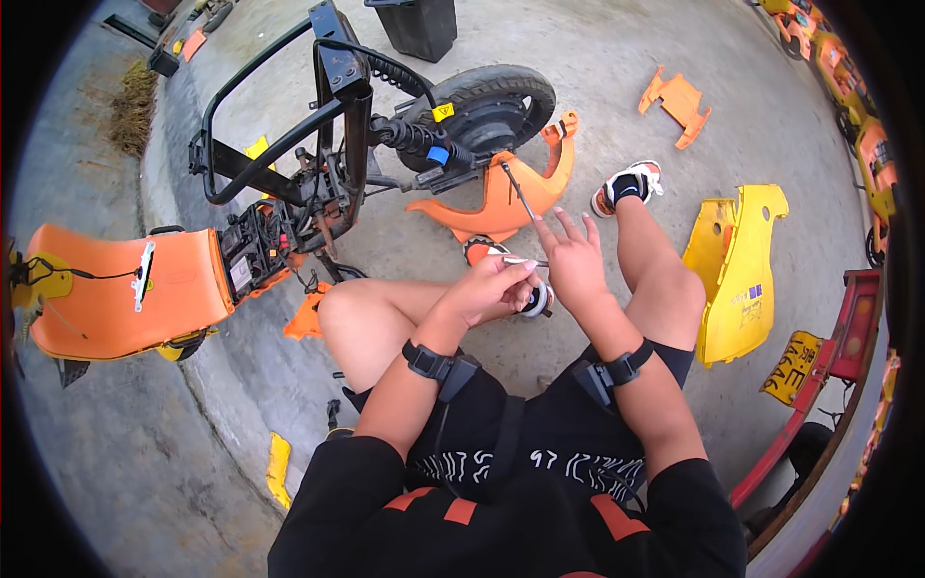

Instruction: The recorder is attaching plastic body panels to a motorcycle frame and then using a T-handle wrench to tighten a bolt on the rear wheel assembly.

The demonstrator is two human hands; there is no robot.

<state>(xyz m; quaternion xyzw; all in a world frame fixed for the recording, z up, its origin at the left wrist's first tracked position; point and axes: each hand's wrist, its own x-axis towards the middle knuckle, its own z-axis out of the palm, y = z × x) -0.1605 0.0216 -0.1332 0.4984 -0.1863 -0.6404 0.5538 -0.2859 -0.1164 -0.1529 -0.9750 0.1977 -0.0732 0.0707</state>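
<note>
My left hand [493, 287] is closed, thumb against fingers, on a small silvery metal piece [522, 261] whose kind I cannot make out. Close beside it, my right hand [576, 262] pinches a slim metal rod-like tool [518, 191] with a dark tip. The tool slants up and away to the left; its near end is hidden by my fingers. Several right fingers stick out past the grip. Beyond the tool lies a curved orange fender-like panel [491, 207] on the ground, in front of the stripped scooter frame [337, 77].
The frame's black wheel [491, 101] stands ahead, and an orange body section [135, 289] is at the left. A yellow panel [737, 279] and an orange bracket-like part [677, 104] lie on the right. A dark bin [414, 27] stands at the back. My bent legs flank my hands.
</note>
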